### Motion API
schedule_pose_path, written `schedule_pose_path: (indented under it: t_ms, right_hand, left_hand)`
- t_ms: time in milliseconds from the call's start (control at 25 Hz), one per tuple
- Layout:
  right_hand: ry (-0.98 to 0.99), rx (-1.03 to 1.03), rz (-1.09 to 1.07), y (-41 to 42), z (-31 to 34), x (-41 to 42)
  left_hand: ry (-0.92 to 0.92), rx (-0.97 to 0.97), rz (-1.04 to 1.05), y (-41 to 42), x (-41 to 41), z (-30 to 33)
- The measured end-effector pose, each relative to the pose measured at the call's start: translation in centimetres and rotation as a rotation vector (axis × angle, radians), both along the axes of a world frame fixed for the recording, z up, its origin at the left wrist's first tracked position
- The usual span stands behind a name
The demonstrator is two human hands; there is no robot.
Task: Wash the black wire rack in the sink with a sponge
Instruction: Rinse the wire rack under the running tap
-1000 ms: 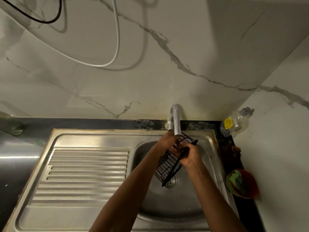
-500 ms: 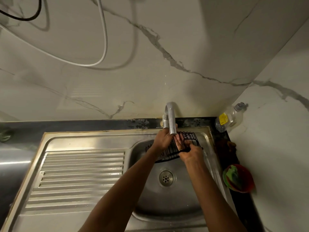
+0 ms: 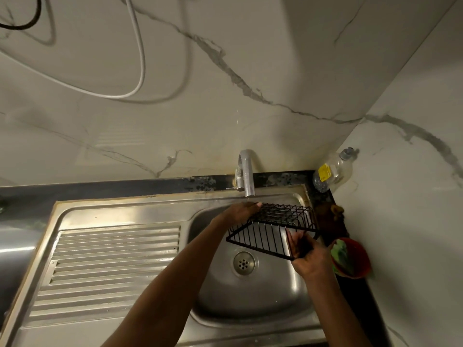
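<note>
Fingers (image 3: 253,206) of the left hand (image 3: 240,212) are curled over the far-left edge of the black wire rack (image 3: 273,229), so that's a solid grip. Ribbed steel drainboard (image 3: 112,259) sits off to the left. Rack hangs over the stainless steel sink basin (image 3: 250,296), just under the chrome tap (image 3: 246,174). Right hand (image 3: 309,259) clamps the rack's near-right corner. Further right on the dark desk (image 3: 350,291): clear plastic bottle (image 3: 332,172) and a red bowl (image 3: 350,257) with something green inside.

Right hand (image 3: 309,256) fingers hidden behind black wire rack (image 3: 270,229); sponge not discernible there. Both forearms cut off at bottom edge. Bowl (image 3: 355,259) contents right of hands unclear.
</note>
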State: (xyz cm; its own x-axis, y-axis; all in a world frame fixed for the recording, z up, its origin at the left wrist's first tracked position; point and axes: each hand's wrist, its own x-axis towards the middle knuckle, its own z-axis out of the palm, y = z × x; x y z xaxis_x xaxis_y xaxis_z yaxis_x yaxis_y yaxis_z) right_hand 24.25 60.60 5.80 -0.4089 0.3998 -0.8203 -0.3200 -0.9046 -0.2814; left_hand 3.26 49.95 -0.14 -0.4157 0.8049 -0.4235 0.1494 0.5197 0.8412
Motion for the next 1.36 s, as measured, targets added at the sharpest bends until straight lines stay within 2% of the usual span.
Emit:
schedule_pose_path:
  t_ms: [120,200,320,480,720,760,800,920,960,1080,1240,1360]
  right_hand:
    - [0.007,0.040,0.053,0.2,-0.3,1.2]
    - [0.037,0.077,0.079,-0.2,0.2,1.3]
    - [0.011,0.104,0.069,-1.1,0.7,0.5]
    - [-0.055,0.079,0.015,-2.5,1.0,-1.2]
    - [-0.095,0.023,-0.076,-4.6,1.9,-5.7]
    - [-0.079,0.010,-0.100,-4.8,1.9,-6.2]
    - [-0.068,0.006,-0.122,-4.9,1.7,-6.7]
    - [-0.002,-0.029,-0.175,-5.3,1.2,-7.6]
    - [0.046,-0.030,-0.186,-5.6,1.3,-7.8]
    - [0.112,-0.042,-0.217,-5.7,0.9,-8.3]
    - [0.103,0.038,-0.164,-6.6,-0.1,-10.2]
    - [0.080,0.085,-0.088,-8.0,-0.5,-12.2]
  left_hand:
    - [0.021,-0.171,0.149,0.5,-1.3,-3.6]
    - [0.003,-0.346,0.322,-0.5,-1.0,-2.7]
    - [0.008,-0.439,0.469,-1.2,0.1,-2.1]
    - [0.219,-0.544,0.441,-0.9,0.6,-1.9]
    - [0.202,-0.645,0.404,-0.6,1.6,-2.6]
    - [0.138,-0.662,0.421,0.0,1.5,-3.3]
    - [-0.008,-0.610,0.522,0.7,0.7,-5.4]
    - [-0.574,-0.286,0.925,3.1,0.4,-8.6]
    - [-0.668,-0.209,0.966,3.8,0.9,-7.2]
    - [-0.757,-0.115,1.000,4.3,1.7,-0.2]
    - [-0.851,-0.198,0.992,3.6,0.1,1.5]
    - [-0.857,-0.127,1.010,2.5,-1.1,4.0]
